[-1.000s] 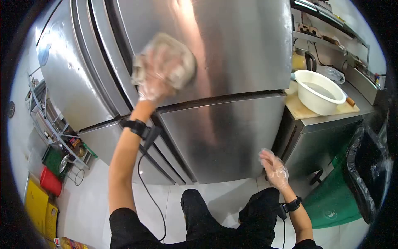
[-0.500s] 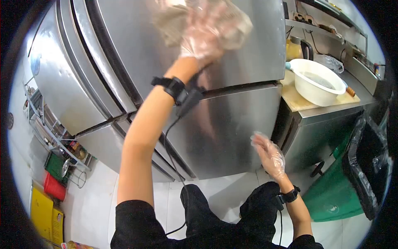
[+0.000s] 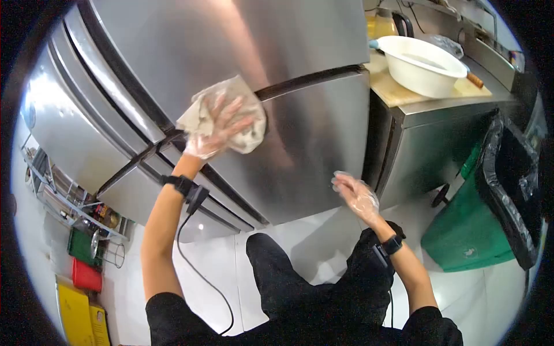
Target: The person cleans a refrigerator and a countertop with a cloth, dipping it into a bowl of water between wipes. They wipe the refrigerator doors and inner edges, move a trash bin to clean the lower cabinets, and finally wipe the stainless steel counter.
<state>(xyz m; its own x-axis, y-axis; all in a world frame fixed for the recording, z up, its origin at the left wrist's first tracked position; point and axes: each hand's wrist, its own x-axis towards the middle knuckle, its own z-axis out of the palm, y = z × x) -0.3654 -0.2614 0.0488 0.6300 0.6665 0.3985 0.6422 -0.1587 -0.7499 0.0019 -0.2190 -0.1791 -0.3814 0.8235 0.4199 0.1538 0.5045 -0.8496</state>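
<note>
My left hand (image 3: pixel 222 130), in a clear plastic glove, presses a beige cloth (image 3: pixel 249 134) flat against the steel refrigerator (image 3: pixel 314 135). Its fingers are spread over the cloth, at the upper left corner of the lower door, near the gap between the doors. My right hand (image 3: pixel 359 199) also wears a clear glove. It hangs in the air in front of the lower door, with its fingers stretched out and nothing in it.
A white basin (image 3: pixel 418 72) holding liquid stands on a cutting board (image 3: pixel 388 92) on the steel counter at right. Below is a green bin (image 3: pixel 467 230) with a black liner. A wire rack (image 3: pixel 69 199), a red bucket (image 3: pixel 86 275) and a yellow box (image 3: pixel 75 314) stand at left.
My left hand has brought the cloth down and leftward from the upper door to the top of the lower door. My right hand stays raised and open. The view has shifted.
</note>
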